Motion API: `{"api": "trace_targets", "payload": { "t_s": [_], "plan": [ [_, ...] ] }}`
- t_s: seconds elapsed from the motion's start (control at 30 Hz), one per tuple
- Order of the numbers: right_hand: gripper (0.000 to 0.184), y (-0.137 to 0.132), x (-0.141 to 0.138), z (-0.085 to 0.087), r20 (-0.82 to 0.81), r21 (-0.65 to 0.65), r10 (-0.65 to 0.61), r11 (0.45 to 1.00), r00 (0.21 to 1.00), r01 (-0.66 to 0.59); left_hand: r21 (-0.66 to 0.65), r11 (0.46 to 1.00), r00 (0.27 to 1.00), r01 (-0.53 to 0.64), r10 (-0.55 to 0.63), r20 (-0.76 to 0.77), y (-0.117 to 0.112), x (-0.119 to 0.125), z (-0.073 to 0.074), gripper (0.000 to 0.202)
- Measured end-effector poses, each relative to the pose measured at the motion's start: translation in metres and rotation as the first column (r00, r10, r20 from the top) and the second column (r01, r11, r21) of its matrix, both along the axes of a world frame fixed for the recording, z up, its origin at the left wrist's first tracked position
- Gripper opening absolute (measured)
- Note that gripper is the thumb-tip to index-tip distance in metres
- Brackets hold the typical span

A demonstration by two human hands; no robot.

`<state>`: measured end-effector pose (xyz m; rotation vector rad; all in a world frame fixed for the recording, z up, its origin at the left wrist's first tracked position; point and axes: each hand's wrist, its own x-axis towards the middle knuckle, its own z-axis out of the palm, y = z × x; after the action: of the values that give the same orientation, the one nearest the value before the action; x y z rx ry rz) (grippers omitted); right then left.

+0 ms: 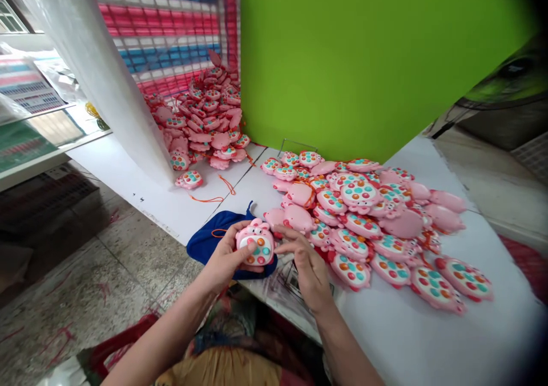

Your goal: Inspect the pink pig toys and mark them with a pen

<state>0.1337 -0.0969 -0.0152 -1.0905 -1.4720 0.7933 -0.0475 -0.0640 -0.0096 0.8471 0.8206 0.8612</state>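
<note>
My left hand (233, 254) is closed around a pink animal-shaped button toy (257, 242), its thumb on the white face with coloured buttons. An orange cord loop (219, 233) sticks out beside the toy. My right hand (306, 269) is at the toy's right side, fingers apart and partly bent. Its fingertips are at or very near the toy's edge; whether they touch I cannot tell. Beneath the toy lies a dark blue cloth (205, 234) at the table's front edge. A large pile of similar pink toys (359, 194) spreads to the right, some face up, some face down.
More pink toys (205, 120) are heaped at the back left against a striped woven sheet (162, 32). A green panel (342, 60) stands behind the pile. A white plastic-wrapped post (107, 77) rises at left. Loose orange cords (208, 199) lie on the white table (149, 197).
</note>
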Motion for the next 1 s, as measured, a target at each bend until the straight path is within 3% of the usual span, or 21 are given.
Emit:
{"api": "trace_targets", "payload": {
  "t_s": [0.1, 0.43, 0.6, 0.77, 1.0],
  "plan": [
    [0.036, -0.001, -0.002, -0.005, -0.009, -0.044, -0.054, 0.998, 0.998, 0.054, 0.002, 0.999, 0.997, -0.041, 0.041, -0.069, -0.002, 0.001, -0.005, 0.050],
    [0.026, 0.005, 0.008, -0.021, -0.057, -0.195, -0.288, 0.942, 0.956, 0.272, -0.071, 0.997, 0.985, -0.043, 0.030, -0.170, -0.004, -0.010, -0.025, 0.056],
    [0.022, 0.002, 0.026, -0.032, 0.217, -0.130, -0.313, 0.929, 0.924, 0.346, -0.077, 0.996, 0.970, -0.034, 0.014, -0.243, 0.002, -0.015, -0.041, 0.057],
    [0.019, -0.004, 0.036, -0.042, 0.471, -0.090, -0.245, 0.942, 0.847, 0.323, -0.056, 0.998, 0.959, -0.011, -0.005, -0.282, 0.004, -0.013, -0.042, 0.058],
    [0.019, -0.002, 0.025, -0.043, 0.588, 0.007, -0.221, 0.963, 0.778, 0.268, -0.076, 0.997, 0.969, -0.020, 0.000, -0.245, 0.004, -0.013, -0.039, 0.059]
  ]
}}
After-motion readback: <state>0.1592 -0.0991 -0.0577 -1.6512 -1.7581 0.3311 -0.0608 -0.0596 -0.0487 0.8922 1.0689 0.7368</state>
